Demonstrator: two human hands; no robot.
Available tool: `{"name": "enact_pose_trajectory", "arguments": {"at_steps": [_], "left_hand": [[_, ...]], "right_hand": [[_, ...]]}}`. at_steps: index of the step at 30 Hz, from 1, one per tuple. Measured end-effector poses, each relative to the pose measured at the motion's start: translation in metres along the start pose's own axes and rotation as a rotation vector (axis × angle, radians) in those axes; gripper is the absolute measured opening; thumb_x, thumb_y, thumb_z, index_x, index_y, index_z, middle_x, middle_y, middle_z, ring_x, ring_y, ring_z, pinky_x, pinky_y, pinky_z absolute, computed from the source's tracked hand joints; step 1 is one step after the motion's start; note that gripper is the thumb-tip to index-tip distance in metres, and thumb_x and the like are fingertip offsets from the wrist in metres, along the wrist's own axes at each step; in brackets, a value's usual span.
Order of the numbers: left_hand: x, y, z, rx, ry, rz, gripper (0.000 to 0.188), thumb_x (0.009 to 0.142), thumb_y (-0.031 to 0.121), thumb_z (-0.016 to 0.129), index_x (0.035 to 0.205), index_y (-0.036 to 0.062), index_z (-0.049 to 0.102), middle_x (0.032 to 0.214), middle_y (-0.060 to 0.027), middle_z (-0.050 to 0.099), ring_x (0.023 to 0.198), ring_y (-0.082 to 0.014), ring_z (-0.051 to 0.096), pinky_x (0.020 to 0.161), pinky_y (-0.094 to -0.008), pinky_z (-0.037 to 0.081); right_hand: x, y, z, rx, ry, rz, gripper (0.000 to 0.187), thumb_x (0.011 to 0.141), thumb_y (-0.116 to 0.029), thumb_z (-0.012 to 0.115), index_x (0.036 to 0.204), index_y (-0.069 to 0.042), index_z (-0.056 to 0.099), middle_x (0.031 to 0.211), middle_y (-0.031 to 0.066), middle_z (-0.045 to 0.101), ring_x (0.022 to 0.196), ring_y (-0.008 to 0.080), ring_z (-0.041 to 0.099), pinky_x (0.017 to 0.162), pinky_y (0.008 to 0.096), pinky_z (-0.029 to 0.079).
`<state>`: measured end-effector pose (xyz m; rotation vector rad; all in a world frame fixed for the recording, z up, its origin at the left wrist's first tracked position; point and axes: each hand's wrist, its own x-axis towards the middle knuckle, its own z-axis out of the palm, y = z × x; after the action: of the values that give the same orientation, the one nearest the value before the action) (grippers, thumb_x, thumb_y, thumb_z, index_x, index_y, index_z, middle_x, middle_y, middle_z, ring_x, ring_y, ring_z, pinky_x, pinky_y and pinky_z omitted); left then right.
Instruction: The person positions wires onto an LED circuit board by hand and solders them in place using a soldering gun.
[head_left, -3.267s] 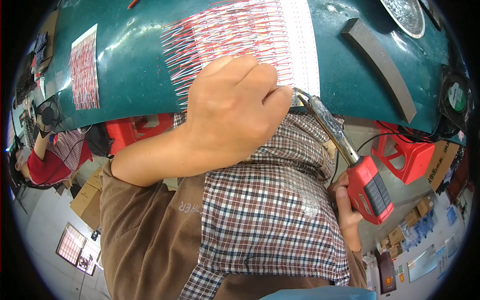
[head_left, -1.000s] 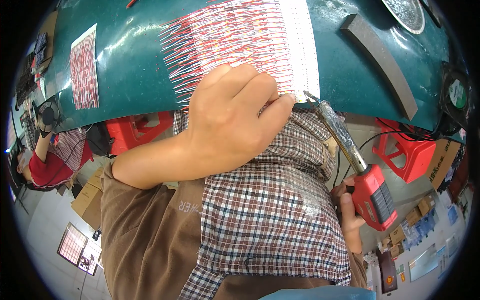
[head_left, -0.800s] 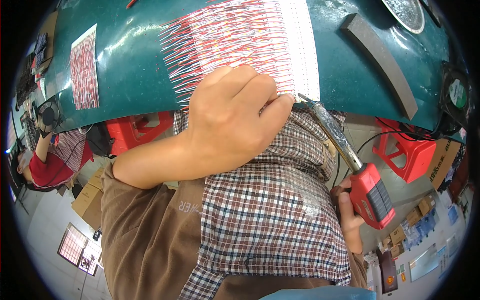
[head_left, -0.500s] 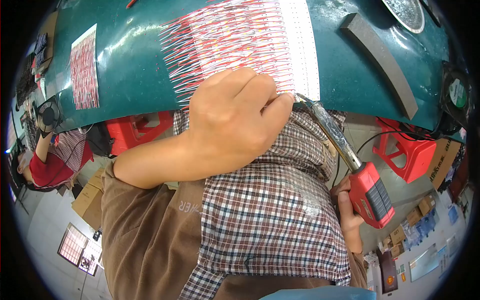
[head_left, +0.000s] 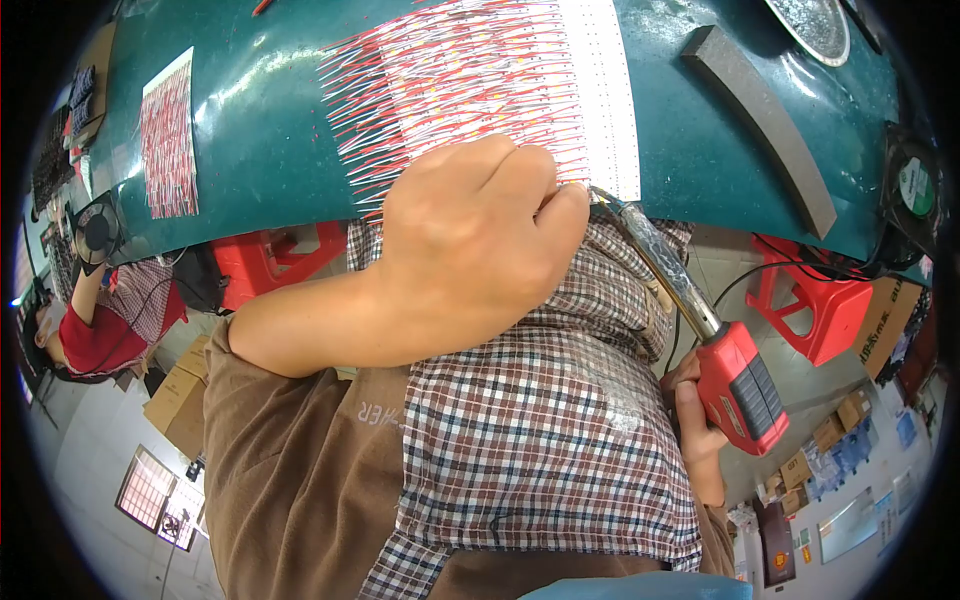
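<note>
My left hand [head_left: 475,240] is closed in a pinch at the near right corner of the wired strip, its fingertips beside the last row of wires. Whatever it pinches is hidden by the fingers. Under and beyond it, a white circuit board panel [head_left: 606,110] lies on the table, densely covered with red and white wires [head_left: 480,80] that run out to the left. My right hand [head_left: 697,418] is wrapped around the red handle of a soldering iron [head_left: 740,390]. The iron's tip points up and left, close to my left fingertips at the panel's edge.
The green table [head_left: 270,130] holds a smaller wired board [head_left: 170,140] at left. On the right lie a curved dark grey bar [head_left: 765,130], a metal dish [head_left: 815,25] and a small black fan [head_left: 912,185]. Red stools [head_left: 820,310] stand below. Another person [head_left: 115,310] sits at far left.
My left hand has shifted very slightly to the right. The soldering iron has tilted a little, its tip nudging left and its handle slightly up.
</note>
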<state>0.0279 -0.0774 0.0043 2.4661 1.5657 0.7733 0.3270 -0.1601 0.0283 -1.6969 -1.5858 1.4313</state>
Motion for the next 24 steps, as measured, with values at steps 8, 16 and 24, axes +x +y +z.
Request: {"name": "enact_pose_trajectory", "arguments": {"at_steps": [8, 16, 24], "left_hand": [[0.0016, -0.0023, -0.0007, 0.005, -0.016, 0.005, 0.024, 0.062, 0.004, 0.076, 0.085, 0.0079, 0.073, 0.066, -0.0003, 0.050, 0.056, -0.0162, 0.051, 0.048, -0.0297, 0.040], [0.0025, -0.0016, -0.0015, 0.006, -0.019, -0.003, 0.023, 0.062, 0.004, 0.075, 0.084, 0.0084, 0.073, 0.066, -0.0003, 0.050, 0.057, -0.0163, 0.052, 0.048, -0.0299, 0.039], [0.0020, -0.0092, 0.0009, -0.066, 0.057, 0.019, 0.024, 0.061, 0.004, 0.075, 0.084, 0.0087, 0.072, 0.069, 0.0004, 0.052, 0.062, -0.0164, 0.052, 0.054, -0.0313, 0.039]], "right_hand": [[-0.0017, -0.0059, -0.0014, 0.038, -0.041, 0.004, 0.018, 0.081, -0.004, 0.066, 0.098, 0.001, 0.065, 0.085, 0.0095, 0.064, 0.077, 0.0213, 0.061, 0.074, 0.0335, 0.050], [-0.0020, -0.0088, 0.0032, 0.161, -0.026, 0.074, 0.013, 0.086, -0.009, 0.059, 0.089, 0.000, 0.050, 0.085, 0.0098, 0.049, 0.070, 0.0169, 0.047, 0.063, 0.0310, 0.041], [-0.0012, -0.0059, -0.0011, 0.085, -0.070, -0.004, 0.018, 0.087, -0.012, 0.060, 0.096, 0.001, 0.052, 0.084, 0.0092, 0.050, 0.068, 0.0161, 0.047, 0.062, 0.0308, 0.040]]}}
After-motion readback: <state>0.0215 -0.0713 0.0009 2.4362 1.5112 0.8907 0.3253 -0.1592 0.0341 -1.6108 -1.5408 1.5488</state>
